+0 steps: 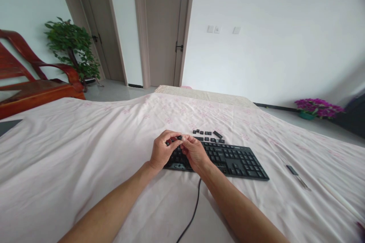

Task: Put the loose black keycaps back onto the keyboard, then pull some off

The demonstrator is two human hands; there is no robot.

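Both hands meet over the left part of a black keyboard (242,159). Between the thumb and forefinger of my left hand (162,151) is a small black keycap (179,137). My right hand (195,153) is closed in a pinch right beside that keycap; a small pale bit shows at its fingertips, too small to name. At the keyboard's near left edge, a section without caps (179,166) is partly hidden by the hands. Several loose keycaps (213,139) lie just beyond the keyboard, with a longer keycap (217,134) among them.
A pink-white flowered cloth (119,182) with folds lies under everything. The black cable (194,212) runs toward me. A keycap puller with thin wire ends (292,170) lies to the right, near a pale stick (339,199). A dark flat object (10,126) is at the left edge.
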